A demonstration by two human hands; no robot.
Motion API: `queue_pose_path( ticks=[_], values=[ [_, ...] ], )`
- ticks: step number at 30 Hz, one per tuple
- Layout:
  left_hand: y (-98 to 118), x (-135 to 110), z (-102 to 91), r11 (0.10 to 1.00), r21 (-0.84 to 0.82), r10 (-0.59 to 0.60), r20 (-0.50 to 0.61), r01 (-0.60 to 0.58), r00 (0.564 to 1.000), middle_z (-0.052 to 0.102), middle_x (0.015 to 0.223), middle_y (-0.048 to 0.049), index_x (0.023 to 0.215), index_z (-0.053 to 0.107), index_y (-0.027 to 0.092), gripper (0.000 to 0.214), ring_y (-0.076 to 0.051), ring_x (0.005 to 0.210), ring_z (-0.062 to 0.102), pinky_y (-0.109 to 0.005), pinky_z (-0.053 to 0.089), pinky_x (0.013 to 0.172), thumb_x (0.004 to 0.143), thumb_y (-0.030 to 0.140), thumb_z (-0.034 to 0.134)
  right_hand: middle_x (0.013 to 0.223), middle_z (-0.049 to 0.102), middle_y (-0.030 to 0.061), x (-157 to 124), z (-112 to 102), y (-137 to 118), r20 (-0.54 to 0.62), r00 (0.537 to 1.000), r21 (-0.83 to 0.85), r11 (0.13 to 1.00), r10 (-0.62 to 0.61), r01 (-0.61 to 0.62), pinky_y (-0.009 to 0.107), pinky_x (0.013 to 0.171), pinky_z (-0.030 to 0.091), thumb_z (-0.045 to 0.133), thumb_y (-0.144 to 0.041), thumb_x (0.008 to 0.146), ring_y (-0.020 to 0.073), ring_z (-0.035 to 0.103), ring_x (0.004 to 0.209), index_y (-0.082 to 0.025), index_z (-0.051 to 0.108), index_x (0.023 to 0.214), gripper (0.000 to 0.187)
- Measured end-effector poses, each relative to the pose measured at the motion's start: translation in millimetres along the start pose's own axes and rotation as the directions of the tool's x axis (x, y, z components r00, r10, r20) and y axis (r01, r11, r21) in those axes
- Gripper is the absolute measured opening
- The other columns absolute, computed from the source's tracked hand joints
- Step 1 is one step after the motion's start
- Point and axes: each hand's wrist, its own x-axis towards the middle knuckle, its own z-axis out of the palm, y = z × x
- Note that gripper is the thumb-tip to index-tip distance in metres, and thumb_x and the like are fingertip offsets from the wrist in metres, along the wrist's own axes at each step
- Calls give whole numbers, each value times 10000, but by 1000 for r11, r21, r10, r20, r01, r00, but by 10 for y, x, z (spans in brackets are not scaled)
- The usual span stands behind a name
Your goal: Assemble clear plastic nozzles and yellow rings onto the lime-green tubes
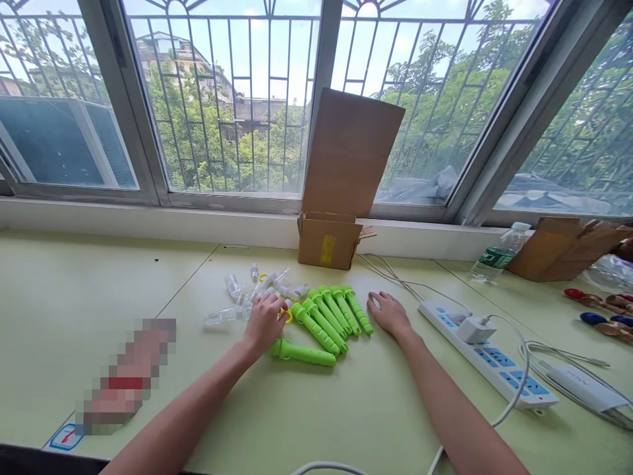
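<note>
- Tubes (329, 321) lie on the table (321, 422), which stretches on toward 6 o'clock; green, ridged, fanned, one crosswise.
- Left hand (267, 321) at 9 o'clock, fingers bent beside a ring (289, 318); cannot tell if pinching.
- Right hand (390, 313) at 3, fingers loosely spread.
- Box (316, 244) at 12.

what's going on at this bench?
A person's left hand is among clear plastic parts, fingertips at a yellow ring; whether it's gripped isn't clear. The right hand rests on the table beside a row of green tubes. Another green tube lies crosswise, nearer the person.
</note>
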Motion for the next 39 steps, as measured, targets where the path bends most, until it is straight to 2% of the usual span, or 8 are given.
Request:
queue_pose_path(
  ticks=[8, 15, 19, 24, 29, 34, 39],
  values=[
    [35, 49, -25, 995, 94, -43, 116, 32, 992, 676, 939, -54, 880, 661, 193, 117, -236, 945, 600, -377, 397, 850, 829, 157, 562, 1358, 535, 124, -5, 13, 19, -3, 1000, -3, 1000, -3, 3, 393, 1042, 317, 399, -396, 907, 277, 421, 1302, -214, 571, 1302, 468],
    [60, 62, -45, 973, 229, -28, 150, -8, 988, 670, 919, -97, 819, 660, 166, 167, -260, 929, 602, -403, 400, 833, 868, 175, 501, 1358, 536, 123, 3, 21, 26, -10, 1000, -6, 1000, -4, 4, 394, 1037, 322, 403, -394, 907, 278, 424, 1300, -216, 573, 1300, 464],
    [46, 54, -40, 971, 236, 25, 69, -41, 997, 663, 898, -84, 772, 636, 174, 157, -251, 908, 602, -381, 415, 804, 867, 176, 512, 1350, 543, 120, 2, 25, 21, -16, 1000, -8, 1000, -3, 3, 391, 1036, 324, 411, -391, 903, 274, 428, 1297, -220, 573, 1300, 462],
    [-31, 62, -54, 986, 163, 50, -50, -41, 997, 671, 824, -56, 712, 601, 182, 172, -211, 827, 612, -342, 421, 781, 863, 142, 529, 1352, 542, 124, -10, 20, 8, -19, 1000, -6, 1000, -6, 5, 392, 1034, 328, 408, -384, 903, 274, 435, 1293, -222, 574, 1301, 461],
    [-166, 107, -187, 988, 155, 48, -144, -25, 988, 680, 759, -54, 696, 599, 184, 211, -199, 766, 620, -337, 406, 777, 880, 159, 499, 1364, 529, 137, -34, 14, 2, -17, 1000, -3, 1000, -11, 11, 403, 1038, 326, 390, -388, 909, 282, 428, 1299, -212, 571, 1306, 470],
    [-414, 166, -379, 977, 199, -33, -212, 76, 977, 690, 745, -53, 816, 632, 179, 166, -209, 746, 634, -345, 393, 783, 885, 184, 481, 1372, 522, 136, -32, 7, 2, -12, 1000, -2, 1000, -8, 8, 403, 1042, 322, 395, -389, 906, 281, 418, 1308, -210, 570, 1307, 472],
    [-702, 194, -500, 940, 281, -125, -245, 194, 961, 713, 895, -78, 979, 639, 177, 214, -248, 869, 631, -363, 387, 805, 879, 170, 449, 1372, 524, 132, -23, -6, 1, -6, 1000, -5, 1000, -4, 4, 395, 1044, 318, 399, -386, 905, 274, 417, 1310, -210, 571, 1304, 469]
  ],
)
